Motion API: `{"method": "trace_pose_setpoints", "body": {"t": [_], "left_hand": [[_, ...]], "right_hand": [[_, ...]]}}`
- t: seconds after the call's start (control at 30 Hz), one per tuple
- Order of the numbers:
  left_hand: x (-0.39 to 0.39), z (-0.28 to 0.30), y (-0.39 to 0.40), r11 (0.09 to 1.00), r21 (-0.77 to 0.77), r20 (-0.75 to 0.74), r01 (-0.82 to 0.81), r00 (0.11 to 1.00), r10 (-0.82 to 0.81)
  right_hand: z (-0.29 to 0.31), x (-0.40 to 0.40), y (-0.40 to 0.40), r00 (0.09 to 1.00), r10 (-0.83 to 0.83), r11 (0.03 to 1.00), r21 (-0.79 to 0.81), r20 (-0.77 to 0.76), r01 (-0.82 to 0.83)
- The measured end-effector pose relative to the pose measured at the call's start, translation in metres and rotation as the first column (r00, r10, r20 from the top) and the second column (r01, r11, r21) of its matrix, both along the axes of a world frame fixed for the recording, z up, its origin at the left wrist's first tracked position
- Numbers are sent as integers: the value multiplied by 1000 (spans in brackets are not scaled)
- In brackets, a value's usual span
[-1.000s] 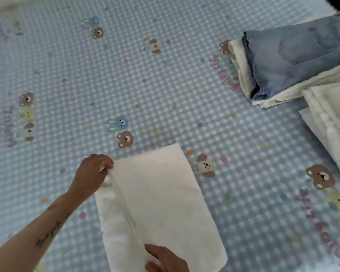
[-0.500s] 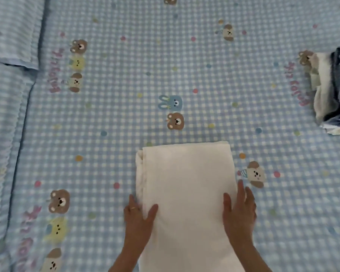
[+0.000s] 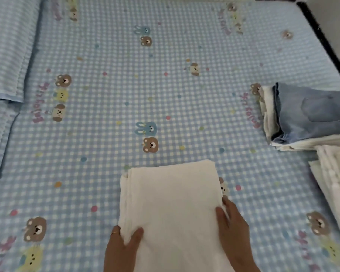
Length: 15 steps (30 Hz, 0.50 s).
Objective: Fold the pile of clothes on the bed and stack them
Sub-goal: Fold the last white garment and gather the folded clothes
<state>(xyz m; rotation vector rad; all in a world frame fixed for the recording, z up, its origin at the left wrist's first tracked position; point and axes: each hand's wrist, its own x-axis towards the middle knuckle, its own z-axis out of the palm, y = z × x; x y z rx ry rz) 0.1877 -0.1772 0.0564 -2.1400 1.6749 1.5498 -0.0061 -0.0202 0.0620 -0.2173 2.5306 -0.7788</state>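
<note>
A folded white garment [image 3: 173, 205] lies flat on the blue checked bed sheet [image 3: 165, 91], near the front edge of the view. My left hand [image 3: 124, 246] grips its left edge, thumb on top and fingers under. On the opposite edge my right hand [image 3: 234, 230] holds the cloth the same way. At the right, a stack has folded blue jeans [image 3: 312, 114] on top of white clothes. A second pile of folded white clothes [image 3: 336, 183] sits just in front of that stack.
A pillow in the same checked cloth [image 3: 6, 48] lies at the far left. The bed's dark right edge [image 3: 322, 40] runs diagonally at the top right. Bare sheet stretches across the middle and back.
Both hands went from lying flat on the white garment to gripping its two side edges. The view swung right, bringing the jeans stack and the white pile back in.
</note>
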Motion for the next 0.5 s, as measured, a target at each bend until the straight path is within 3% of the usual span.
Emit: {"method": "trace_pose_setpoints", "body": {"t": [0.2,0.33,0.5], "left_hand": [[-70,100,70,996,-22,-169,82,982,-84],[-132,154,164,982,-74,-224,176,956,-189],[-207,186,310,967,-121,-297,226,921,-252]], "right_hand": [[100,-40,99,985,-163,984,-85,-61,157],[157,-76,202,952,-289,949,-163,-97,271],[205,-129,366,935,-327,928,-231,-137,291]]}}
